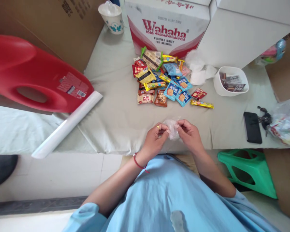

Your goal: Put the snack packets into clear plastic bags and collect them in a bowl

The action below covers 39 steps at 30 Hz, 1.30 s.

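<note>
Between my two hands, near the table's front edge, is a small crumpled clear plastic bag (171, 129). My left hand (156, 137) pinches its left side between thumb and fingers. On the other side, my right hand (189, 133) pinches it the same way. Beyond the hands lies a loose pile of wrapped snacks: blue packets (172, 90), a yellow stick packet (202, 103), a red packet (198, 93), a brown cookie packet (160, 98) and a green-ended bar (152, 58). Crumpled white plastic (198, 69) rests to the right of the pile.
A Wahaha carton (169, 29) stands behind the snacks. Right are a white tub (231, 81) of small packets, a phone (252, 127) with keys (265, 117), and a filled bag (286, 120). Left are a red jug (38, 74), a plastic-film roll (67, 125) and a paper cup (111, 19).
</note>
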Available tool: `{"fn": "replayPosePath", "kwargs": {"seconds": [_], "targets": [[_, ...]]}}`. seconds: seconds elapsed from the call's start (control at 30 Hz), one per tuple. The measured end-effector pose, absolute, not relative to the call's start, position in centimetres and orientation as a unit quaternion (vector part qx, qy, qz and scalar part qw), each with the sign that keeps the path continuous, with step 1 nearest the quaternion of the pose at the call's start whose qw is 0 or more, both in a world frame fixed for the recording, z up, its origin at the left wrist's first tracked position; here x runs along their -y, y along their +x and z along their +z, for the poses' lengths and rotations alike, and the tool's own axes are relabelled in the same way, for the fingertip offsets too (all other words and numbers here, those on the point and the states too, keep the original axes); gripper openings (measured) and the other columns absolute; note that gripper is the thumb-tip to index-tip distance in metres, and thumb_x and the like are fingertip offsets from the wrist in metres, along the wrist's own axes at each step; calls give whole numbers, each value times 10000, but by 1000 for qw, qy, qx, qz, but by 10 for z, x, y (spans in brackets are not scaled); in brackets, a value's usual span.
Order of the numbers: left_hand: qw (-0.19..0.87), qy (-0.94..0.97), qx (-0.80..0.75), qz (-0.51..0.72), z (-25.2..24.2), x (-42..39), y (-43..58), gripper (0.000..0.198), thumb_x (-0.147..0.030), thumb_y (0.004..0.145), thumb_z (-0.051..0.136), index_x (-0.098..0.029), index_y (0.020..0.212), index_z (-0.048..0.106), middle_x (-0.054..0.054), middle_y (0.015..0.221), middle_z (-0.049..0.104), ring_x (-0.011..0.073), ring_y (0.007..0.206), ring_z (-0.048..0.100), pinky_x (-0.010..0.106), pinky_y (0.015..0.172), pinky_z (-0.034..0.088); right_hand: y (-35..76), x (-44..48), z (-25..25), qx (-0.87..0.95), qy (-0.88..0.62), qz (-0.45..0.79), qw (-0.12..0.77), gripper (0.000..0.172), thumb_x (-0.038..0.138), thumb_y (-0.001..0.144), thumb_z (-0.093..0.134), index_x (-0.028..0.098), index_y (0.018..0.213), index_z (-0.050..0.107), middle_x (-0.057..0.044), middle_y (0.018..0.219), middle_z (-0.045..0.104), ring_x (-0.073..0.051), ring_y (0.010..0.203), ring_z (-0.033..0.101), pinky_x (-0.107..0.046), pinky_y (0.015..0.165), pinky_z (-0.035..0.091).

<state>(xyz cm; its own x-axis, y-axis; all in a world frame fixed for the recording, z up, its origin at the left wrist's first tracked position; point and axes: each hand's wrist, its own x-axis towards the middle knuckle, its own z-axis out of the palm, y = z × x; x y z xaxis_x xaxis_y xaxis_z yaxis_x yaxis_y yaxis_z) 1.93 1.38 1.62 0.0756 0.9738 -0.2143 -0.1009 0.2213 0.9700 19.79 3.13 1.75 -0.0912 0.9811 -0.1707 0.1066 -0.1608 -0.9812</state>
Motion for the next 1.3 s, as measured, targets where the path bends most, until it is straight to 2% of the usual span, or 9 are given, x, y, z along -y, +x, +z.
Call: {"fn": "replayPosePath", "kwargs": {"seconds": [0.2,0.33,0.47,0.6,0.73,0.83,1.0,1.13,1.3], "targets": [[601,399,-507,471,21,-21,-14,193,-362,806,778,-189,783,695,15,800,676,153,780,606,275,766,497,223,-50,40,531,-517,520,425,263,477,924,743,217,942,710,17,755,638,-97,570,442,-230,529,360],[612,307,-524,507,18,-24,-25,241,-394,770,786,-198,821,655,29,940,698,167,877,658,277,785,532,223,-52,55,575,-478,513,421,158,363,962,680,215,906,675,-63,1101,756,-85,570,505,-238,513,384],[624,265,-524,515,21,-25,-26,488,-591,827,720,-256,1160,595,79,1257,650,238,1098,694,347,842,575,208,-47,60,713,-435,407,370,122,210,949,616,219,828,623,-100,1124,779,-157,756,683,-259,612,461],[609,346,-545,461,20,-23,-13,914,-536,681,900,-305,1453,468,152,1530,490,299,1230,655,432,953,569,194,-41,53,795,-423,314,301,94,158,937,588,212,868,622,-146,1425,692,-97,586,636,-274,623,500],[547,385,-599,441,5,-25,-2,469,-429,705,884,-201,1060,679,107,1167,697,253,1056,690,386,920,565,195,-36,43,830,-412,251,279,107,162,966,571,215,909,644,-161,1473,657,-186,905,767,-298,748,568],[554,303,-612,477,-6,-29,-6,356,-477,739,827,-199,848,633,16,805,665,192,820,681,331,778,564,206,-30,35,836,-406,219,297,122,177,997,571,220,990,685,-160,1445,667,-233,1145,735,-340,890,591],[622,149,-550,538,-12,-36,-21,436,-434,682,875,-212,871,551,0,858,693,165,849,714,331,807,595,235,-7,16,812,-443,225,308,156,229,1013,591,256,1066,735,-138,1345,713,-198,889,742,-374,803,620],[611,113,-534,574,-14,-37,-24,428,-415,730,828,-236,869,466,-27,821,672,147,800,711,332,798,605,256,9,11,793,-458,297,272,126,303,1001,636,278,1035,755,-116,1244,746,-262,1034,735,-447,874,614],[563,143,-551,599,-6,-33,-8,411,-498,811,761,-250,906,448,-44,838,630,121,753,659,291,755,586,247,2,16,728,-535,270,331,297,430,1015,622,281,1266,675,-136,1289,677,-299,1169,639,-496,945,570]]}}
